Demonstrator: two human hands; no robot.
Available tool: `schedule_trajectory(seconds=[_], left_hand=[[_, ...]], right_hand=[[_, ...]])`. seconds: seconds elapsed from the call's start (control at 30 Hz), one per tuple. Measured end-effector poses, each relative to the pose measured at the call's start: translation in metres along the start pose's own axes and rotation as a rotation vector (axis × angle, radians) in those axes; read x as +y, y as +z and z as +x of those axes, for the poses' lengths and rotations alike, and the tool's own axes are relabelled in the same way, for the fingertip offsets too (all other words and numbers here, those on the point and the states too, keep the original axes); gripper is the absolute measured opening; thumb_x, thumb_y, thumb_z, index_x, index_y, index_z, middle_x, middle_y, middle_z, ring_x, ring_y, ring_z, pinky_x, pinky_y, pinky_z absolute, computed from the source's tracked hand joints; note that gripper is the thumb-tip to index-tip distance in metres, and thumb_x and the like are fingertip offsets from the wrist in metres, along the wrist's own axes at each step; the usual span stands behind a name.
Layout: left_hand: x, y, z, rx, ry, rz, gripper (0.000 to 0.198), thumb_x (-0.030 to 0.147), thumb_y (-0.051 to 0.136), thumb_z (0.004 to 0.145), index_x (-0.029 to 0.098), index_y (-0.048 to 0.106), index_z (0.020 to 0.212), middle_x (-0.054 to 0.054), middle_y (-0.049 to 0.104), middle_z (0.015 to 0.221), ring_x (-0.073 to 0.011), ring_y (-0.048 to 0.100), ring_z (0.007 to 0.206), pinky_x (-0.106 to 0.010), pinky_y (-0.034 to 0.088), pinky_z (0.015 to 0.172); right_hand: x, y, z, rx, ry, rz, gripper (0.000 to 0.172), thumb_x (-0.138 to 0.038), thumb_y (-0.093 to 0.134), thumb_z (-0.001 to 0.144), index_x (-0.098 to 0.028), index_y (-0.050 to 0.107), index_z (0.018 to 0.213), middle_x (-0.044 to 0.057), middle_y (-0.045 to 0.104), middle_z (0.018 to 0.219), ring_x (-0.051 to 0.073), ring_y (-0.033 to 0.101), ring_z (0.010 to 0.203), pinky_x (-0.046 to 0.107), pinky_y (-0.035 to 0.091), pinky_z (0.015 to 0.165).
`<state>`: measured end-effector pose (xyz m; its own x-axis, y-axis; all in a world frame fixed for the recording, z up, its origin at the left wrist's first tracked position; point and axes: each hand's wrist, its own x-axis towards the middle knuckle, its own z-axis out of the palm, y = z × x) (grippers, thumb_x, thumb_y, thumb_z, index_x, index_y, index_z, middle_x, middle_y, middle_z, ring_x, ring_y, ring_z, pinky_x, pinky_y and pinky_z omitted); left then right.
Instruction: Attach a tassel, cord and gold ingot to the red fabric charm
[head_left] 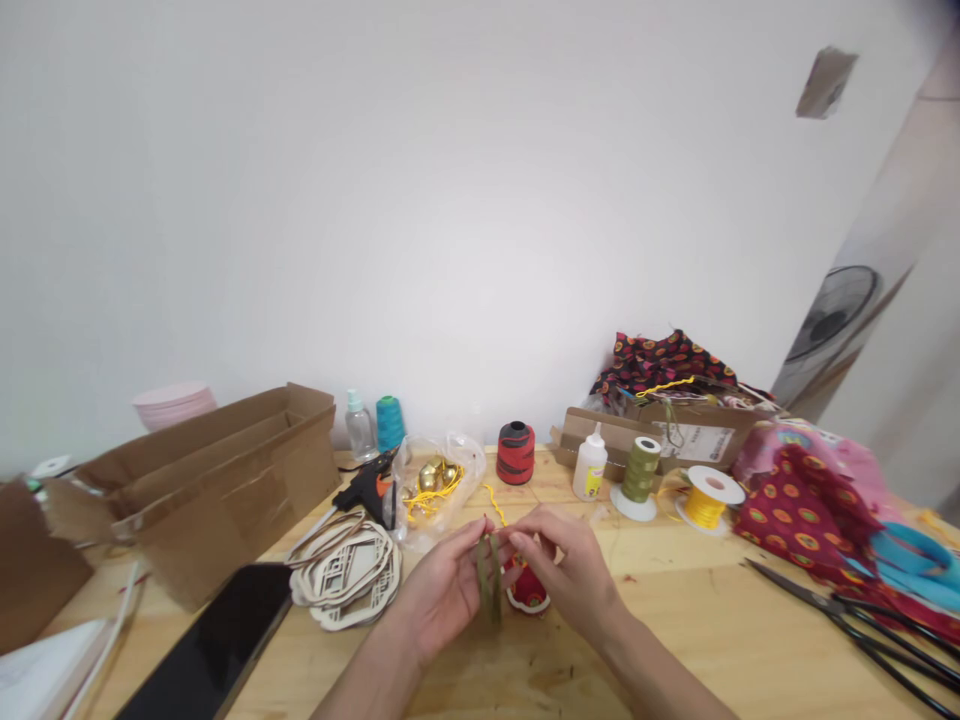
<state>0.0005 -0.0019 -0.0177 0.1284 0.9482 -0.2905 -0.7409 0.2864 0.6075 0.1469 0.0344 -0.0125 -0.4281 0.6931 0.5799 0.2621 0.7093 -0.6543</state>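
Well, left hand [439,597] & right hand [574,572] fingers both pinch a looped olive cord [489,582] over the desk [675,630]; looks light, limp, prob. slippery, so best held near the loops.

On table [712,620]: box [217,480] far left, phone [210,645] before it, cutouts [349,570] just left of left hand [442,595], cord [489,575] between hands, scissors [847,610] well right of right hand [574,575].

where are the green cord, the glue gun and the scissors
green cord [489,580], head view, middle of the loop
glue gun [364,490], head view, black body
scissors [817,600], head view, blades near the pivot
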Motion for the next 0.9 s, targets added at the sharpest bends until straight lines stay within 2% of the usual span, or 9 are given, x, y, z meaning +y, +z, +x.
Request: schedule_trajectory(seconds=[0.13,0.23,0.37,0.5,0.63,0.7,0.77,0.9], left_hand=[[0.003,0.001,0.0,-0.008,0.008,-0.048,0.009,0.018,0.05,0.078,0.014,0.058,0.073,-0.008,0.068,0.074,-0.0203,0.063,0.082,-0.035,0.048,0.074],[0.005,0.004,-0.001,-0.031,0.042,-0.094,0.013,0.018,0.047,0.079,0.015,0.058,0.072,-0.008,0.067,0.076,-0.02,0.063,0.081,-0.035,0.048,0.074],[0.005,0.01,-0.003,-0.041,0.089,-0.103,0.016,0.018,0.045,0.081,0.015,0.058,0.073,-0.008,0.067,0.076,-0.018,0.062,0.08,-0.03,0.048,0.073],[-0.002,0.013,-0.004,-0.019,0.169,0.006,0.009,0.019,0.051,0.078,0.016,0.059,0.076,-0.007,0.067,0.082,-0.0179,0.061,0.082,-0.028,0.047,0.071],[-0.009,0.019,-0.006,-0.028,0.247,0.182,0.011,0.023,0.054,0.076,0.015,0.061,0.078,-0.006,0.067,0.083,-0.0182,0.059,0.084,-0.024,0.044,0.07],[-0.01,0.02,-0.008,0.009,0.298,0.287,0.014,0.027,0.055,0.075,0.016,0.061,0.08,-0.005,0.067,0.083,-0.0181,0.059,0.085,-0.024,0.043,0.071],[-0.009,0.02,-0.008,0.053,0.362,0.363,0.016,0.029,0.055,0.074,0.016,0.061,0.08,-0.004,0.067,0.081,-0.0176,0.059,0.083,-0.024,0.042,0.071],[-0.008,0.017,-0.007,0.067,0.366,0.319,0.015,0.03,0.055,0.074,0.015,0.059,0.074,-0.003,0.066,0.071,-0.0163,0.061,0.072,-0.023,0.044,0.064]], right_hand=[[0.001,0.001,0.001,0.088,0.084,0.042,0.018,-0.025,0.044,0.081,-0.017,0.059,0.077,0.003,0.059,0.069,0.012,0.05,0.059,0.022,0.038,0.054],[0.0,0.004,0.0,0.027,0.084,0.028,0.02,-0.024,0.043,0.082,-0.018,0.06,0.074,0.002,0.058,0.067,0.013,0.051,0.062,0.023,0.038,0.056],[-0.004,0.013,-0.004,-0.077,0.028,-0.064,0.011,-0.027,0.051,0.076,-0.019,0.057,0.075,0.002,0.057,0.07,0.015,0.05,0.067,0.024,0.038,0.061],[-0.008,0.023,-0.008,-0.126,0.036,-0.204,0.016,-0.034,0.054,0.073,-0.019,0.055,0.078,0.004,0.056,0.072,0.017,0.049,0.067,0.025,0.037,0.056],[-0.011,0.029,-0.009,-0.134,0.058,-0.241,0.013,-0.022,0.043,0.079,-0.018,0.054,0.085,0.007,0.058,0.082,0.019,0.051,0.077,0.027,0.038,0.064],[-0.011,0.029,-0.01,-0.159,0.058,-0.189,0.017,-0.017,0.038,0.08,-0.018,0.053,0.088,0.007,0.058,0.087,0.019,0.05,0.081,0.028,0.038,0.069],[-0.011,0.028,-0.012,-0.2,0.094,-0.082,0.017,-0.017,0.036,0.081,-0.018,0.051,0.086,0.006,0.057,0.084,0.018,0.051,0.078,0.027,0.038,0.067],[-0.011,0.028,-0.014,-0.334,0.253,0.253,0.02,-0.024,0.034,0.083,-0.018,0.05,0.072,0.001,0.051,0.068,0.013,0.047,0.064,0.022,0.036,0.058]])
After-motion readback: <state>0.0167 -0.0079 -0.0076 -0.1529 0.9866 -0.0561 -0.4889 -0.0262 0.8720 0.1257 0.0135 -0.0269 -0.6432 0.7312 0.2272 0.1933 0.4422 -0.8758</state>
